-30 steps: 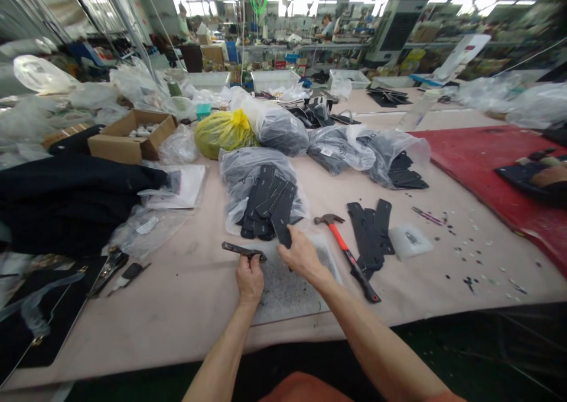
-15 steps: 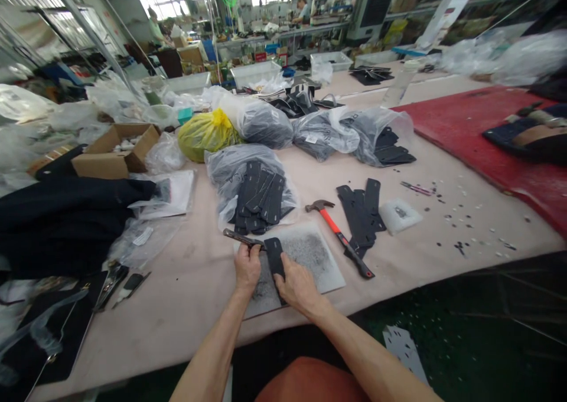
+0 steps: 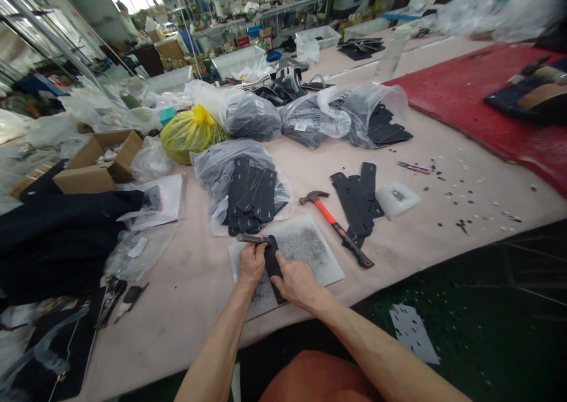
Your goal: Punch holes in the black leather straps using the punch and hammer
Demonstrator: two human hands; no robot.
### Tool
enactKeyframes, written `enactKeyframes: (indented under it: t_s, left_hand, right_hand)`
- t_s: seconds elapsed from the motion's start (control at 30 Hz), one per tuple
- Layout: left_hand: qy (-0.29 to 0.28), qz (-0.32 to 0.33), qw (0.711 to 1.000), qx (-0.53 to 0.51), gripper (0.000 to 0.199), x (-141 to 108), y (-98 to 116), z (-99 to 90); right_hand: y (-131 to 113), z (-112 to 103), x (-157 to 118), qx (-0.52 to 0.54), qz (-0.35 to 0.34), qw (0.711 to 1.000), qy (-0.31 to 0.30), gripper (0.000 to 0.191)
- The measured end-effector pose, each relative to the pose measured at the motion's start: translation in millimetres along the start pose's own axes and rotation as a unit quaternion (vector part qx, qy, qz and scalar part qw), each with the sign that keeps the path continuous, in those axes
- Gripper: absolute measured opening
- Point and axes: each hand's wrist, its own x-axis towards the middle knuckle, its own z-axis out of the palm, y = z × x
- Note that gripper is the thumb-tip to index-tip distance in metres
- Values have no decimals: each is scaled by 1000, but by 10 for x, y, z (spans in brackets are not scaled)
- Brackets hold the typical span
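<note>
My left hand [image 3: 252, 264] is closed around a slim metal punch [image 3: 250, 238], which lies nearly level. Its right end meets the top of a black strip [image 3: 273, 264]; whether it presses on the strip I cannot tell. The strip lies on a white cutting board [image 3: 316, 245] speckled with dark marks. My right hand [image 3: 297, 280] grips the strip's right edge, thumb and fingers on it. Right of the board rests a claw hammer [image 3: 334, 225] with a red and black handle. Behind the board, black strips [image 3: 252, 195] are piled on a clear plastic bag.
More black strips [image 3: 357, 204] lie beyond the hammer, beside a small white block [image 3: 397, 200]. Pink-handled snippers [image 3: 414, 167] and scattered scraps are at the right. Filled plastic bags [image 3: 310, 118], a yellow bag [image 3: 192, 135] and a cardboard box [image 3: 100, 163] stand farther back.
The punch has shifted right, so its end now reaches across the top of the black strip. My right hand keeps its grip on the strip. The camera view has tilted down slightly.
</note>
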Motion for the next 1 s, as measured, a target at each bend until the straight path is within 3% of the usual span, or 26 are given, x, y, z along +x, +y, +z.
enactKeyframes:
  t_s: [0.87, 0.93, 1.0]
  left_hand:
    - [-19, 78, 983, 166, 23, 41, -22, 108]
    - [-29, 79, 980, 178, 23, 45, -43, 119]
    - [-35, 77, 979, 185, 23, 47, -53, 129]
  right_hand:
    - [35, -58, -18, 9, -15, 1000, -14, 60]
    - [105, -166, -17, 11, -23, 1000, 14, 44]
    - [271, -329, 5, -11, -11, 996, 90, 30]
